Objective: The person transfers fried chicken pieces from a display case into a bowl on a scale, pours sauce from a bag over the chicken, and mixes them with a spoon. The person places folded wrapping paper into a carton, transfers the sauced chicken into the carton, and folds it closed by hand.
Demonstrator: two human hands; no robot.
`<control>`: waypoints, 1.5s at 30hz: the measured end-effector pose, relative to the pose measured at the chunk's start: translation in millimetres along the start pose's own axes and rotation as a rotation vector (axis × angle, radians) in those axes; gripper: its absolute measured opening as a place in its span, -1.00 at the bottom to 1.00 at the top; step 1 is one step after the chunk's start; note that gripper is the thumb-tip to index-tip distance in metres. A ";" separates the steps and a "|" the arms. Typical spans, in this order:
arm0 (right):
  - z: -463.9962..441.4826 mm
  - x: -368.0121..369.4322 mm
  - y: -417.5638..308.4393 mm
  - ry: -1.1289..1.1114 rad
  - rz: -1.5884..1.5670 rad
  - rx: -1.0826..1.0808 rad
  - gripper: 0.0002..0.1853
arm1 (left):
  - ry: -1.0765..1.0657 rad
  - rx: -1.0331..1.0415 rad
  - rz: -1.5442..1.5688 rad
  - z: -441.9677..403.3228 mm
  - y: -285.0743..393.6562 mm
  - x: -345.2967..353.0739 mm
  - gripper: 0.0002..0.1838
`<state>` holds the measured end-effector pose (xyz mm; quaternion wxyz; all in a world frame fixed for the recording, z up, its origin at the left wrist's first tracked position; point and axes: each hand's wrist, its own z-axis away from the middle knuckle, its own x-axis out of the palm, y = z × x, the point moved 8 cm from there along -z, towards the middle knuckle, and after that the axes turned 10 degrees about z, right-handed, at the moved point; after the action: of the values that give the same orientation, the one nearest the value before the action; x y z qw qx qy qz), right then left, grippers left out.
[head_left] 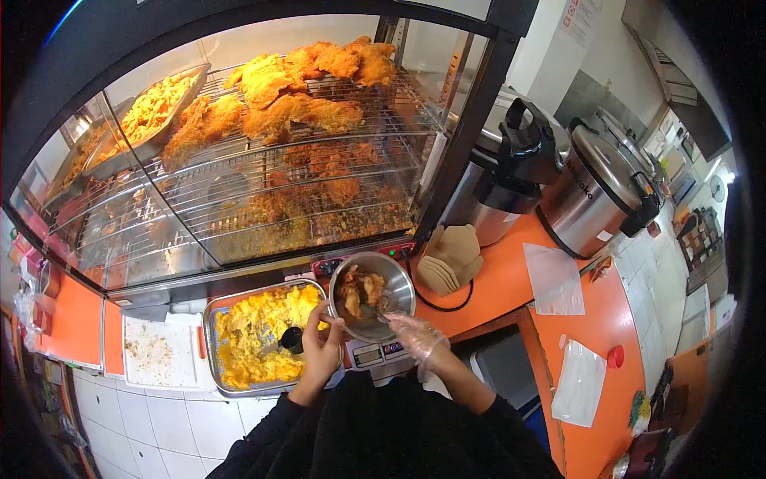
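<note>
A round steel bowl (396,281) holds browned, glossy pieces of food (361,290) that look like chicken. My bare left hand (321,351) pinches the bowl's near left rim between thumb and fingers. In a clear plastic glove, my right hand (418,337) is closed on a metal utensil (375,313) reaching into the bowl; its head is hidden among the pieces. Beneath the bowl's near side, a weighing scale (369,356) shows in part. Left of the bowl is a metal tray (209,335) of yellow scrambled egg (254,331), with a small black cup (292,339) in it.
Fried chicken (303,113) lies on racks inside a glass warmer (231,215) ahead. Folded cardboard boxes (452,257), a black cable (448,306) and large steel rice cookers (594,191) stand to the right. Plastic bags (579,383) lie on the orange counter (622,315). A white cutting board (159,355) is left.
</note>
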<state>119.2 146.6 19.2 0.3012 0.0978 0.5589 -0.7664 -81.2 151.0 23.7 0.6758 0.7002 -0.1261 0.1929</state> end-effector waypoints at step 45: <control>5.0 -33.8 -72.7 -0.022 1.051 0.104 -0.61 | -0.012 -0.009 -0.048 -6.2 -2.9 -9.1 -0.55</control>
<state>105.6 168.1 95.4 0.6453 0.3718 0.3923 -0.5398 -88.7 156.6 17.1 0.6825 0.7012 -0.1140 0.1718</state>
